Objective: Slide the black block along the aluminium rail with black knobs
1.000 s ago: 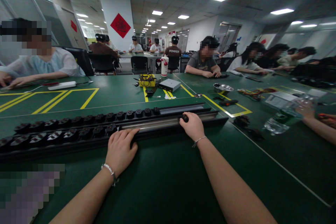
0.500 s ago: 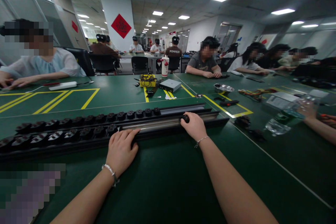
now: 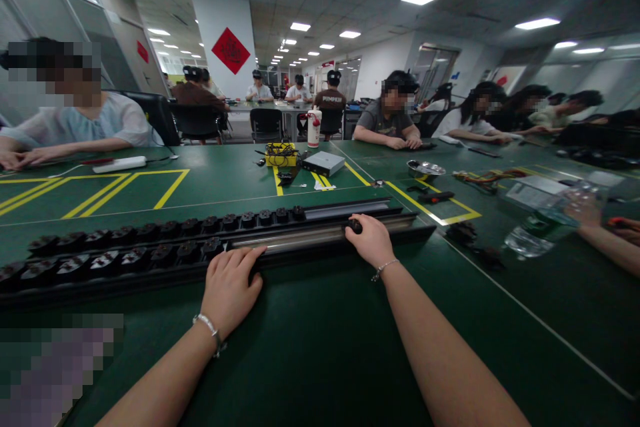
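Note:
Two long black track rails lie side by side on the green table, the front rail (image 3: pixel 300 239) closer to me and the rear rail (image 3: pixel 345 208) behind it. Round black socket adapters (image 3: pixel 163 254) with pins line the left part of both. My left hand (image 3: pixel 233 287) lies over the near edge of the front rail, fingers stretched out, just right of the last adapter in the row. Toward that rail's right end, my right hand (image 3: pixel 373 240) grips one black adapter (image 3: pixel 355 225) at the channel; the fingers partly cover it.
Beyond the rails are a grey box (image 3: pixel 324 163), a yellow block with black cables (image 3: pixel 281 153) and a white bottle (image 3: pixel 313 128). On the right, a co-worker's hand (image 3: pixel 585 203) is at a clear plastic bottle (image 3: pixel 535 230). A metal bowl (image 3: pixel 426 168) stands further back.

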A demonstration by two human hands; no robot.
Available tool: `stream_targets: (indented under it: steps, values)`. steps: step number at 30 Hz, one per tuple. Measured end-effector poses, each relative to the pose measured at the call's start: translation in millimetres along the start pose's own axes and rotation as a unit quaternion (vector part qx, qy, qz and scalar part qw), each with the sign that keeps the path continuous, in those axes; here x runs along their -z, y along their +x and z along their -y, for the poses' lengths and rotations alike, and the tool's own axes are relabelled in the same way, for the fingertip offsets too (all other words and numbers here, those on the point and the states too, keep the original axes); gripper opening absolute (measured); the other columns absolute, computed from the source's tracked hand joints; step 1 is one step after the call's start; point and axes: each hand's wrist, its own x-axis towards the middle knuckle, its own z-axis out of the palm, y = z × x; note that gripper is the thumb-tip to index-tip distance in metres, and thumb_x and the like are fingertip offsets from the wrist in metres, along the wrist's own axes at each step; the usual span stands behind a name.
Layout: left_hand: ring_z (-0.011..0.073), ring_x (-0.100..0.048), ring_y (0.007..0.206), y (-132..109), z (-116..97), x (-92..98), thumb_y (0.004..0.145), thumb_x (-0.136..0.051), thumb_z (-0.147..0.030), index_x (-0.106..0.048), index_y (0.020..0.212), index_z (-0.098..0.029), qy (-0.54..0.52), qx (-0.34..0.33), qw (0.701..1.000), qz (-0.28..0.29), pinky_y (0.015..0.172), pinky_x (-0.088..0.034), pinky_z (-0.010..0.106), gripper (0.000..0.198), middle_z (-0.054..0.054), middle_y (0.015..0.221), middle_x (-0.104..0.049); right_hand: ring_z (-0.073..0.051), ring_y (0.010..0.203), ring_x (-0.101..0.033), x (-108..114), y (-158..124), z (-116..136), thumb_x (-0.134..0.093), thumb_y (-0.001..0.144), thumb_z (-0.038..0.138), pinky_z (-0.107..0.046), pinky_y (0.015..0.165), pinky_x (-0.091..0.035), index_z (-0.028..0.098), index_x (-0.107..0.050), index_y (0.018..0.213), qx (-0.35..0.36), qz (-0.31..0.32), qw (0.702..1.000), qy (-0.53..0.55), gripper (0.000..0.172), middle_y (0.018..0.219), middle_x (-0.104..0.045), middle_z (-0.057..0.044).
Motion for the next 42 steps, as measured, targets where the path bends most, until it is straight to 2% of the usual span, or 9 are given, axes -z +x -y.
stream_targets:
  steps: [10, 29, 31, 36, 42]
  values:
    - [0.0226, -0.050, 0.106, 0.1, -0.9, 1.6, 0.077, -0.044, -0.024, -0.053, 0.119, -0.027, -0.004, 0.004, 1.000, 0.000, 0.098, -0.031, 0.043, 0.044, 0.003, 0.110, -0.062, -0.021, 0.108, -0.053, -0.6, -0.4, -1.4, -0.052, 0.074, 0.032, -0.033, 0.097, -0.036, 0.019, -0.064, 0.099, -0.008, 0.003, 1.000, 0.012, 0.030, 0.107, -0.064, -0.006]
    - [0.0224, -0.050, 0.105, -0.2, -0.3, 1.0, 0.078, -0.043, -0.025, -0.053, 0.119, -0.028, -0.004, 0.002, 1.000, -0.002, 0.098, -0.031, 0.042, 0.043, 0.003, 0.110, -0.062, -0.021, 0.101, -0.056, 2.8, 1.3, -2.2, -0.050, 0.074, 0.029, -0.032, 0.093, -0.037, 0.018, -0.063, 0.098, -0.002, 0.015, 1.000, 0.011, 0.029, 0.103, -0.065, -0.008]
    - [0.0223, -0.050, 0.105, 0.0, -0.4, 1.2, 0.077, -0.043, -0.024, -0.053, 0.119, -0.028, -0.002, 0.000, 1.000, -0.002, 0.098, -0.031, 0.042, 0.043, 0.003, 0.110, -0.062, -0.021, 0.103, -0.055, 1.9, 0.6, -2.2, -0.050, 0.075, 0.030, -0.035, 0.096, -0.035, 0.018, -0.063, 0.099, -0.008, 0.014, 1.000, 0.014, 0.030, 0.106, -0.064, -0.008]
    - [0.0220, -0.051, 0.105, 0.2, -0.8, 1.7, 0.077, -0.043, -0.025, -0.053, 0.118, -0.028, 0.001, 0.000, 1.000, -0.003, 0.098, -0.030, 0.042, 0.043, 0.003, 0.109, -0.062, -0.023, 0.114, -0.049, -1.4, -1.7, -3.3, -0.051, 0.074, 0.033, -0.050, 0.104, -0.019, 0.021, -0.063, 0.096, -0.036, 0.000, 0.999, 0.018, 0.028, 0.120, -0.059, -0.006]
    - [0.0221, -0.050, 0.105, 0.1, -0.6, 2.0, 0.078, -0.043, -0.025, -0.053, 0.119, -0.028, -0.004, -0.001, 1.000, -0.003, 0.098, -0.031, 0.042, 0.043, 0.003, 0.110, -0.062, -0.023, 0.115, -0.048, -1.4, -0.7, -6.0, -0.052, 0.072, 0.033, -0.051, 0.104, -0.020, 0.023, -0.063, 0.095, -0.038, 0.001, 0.999, 0.028, 0.028, 0.114, -0.062, -0.006]
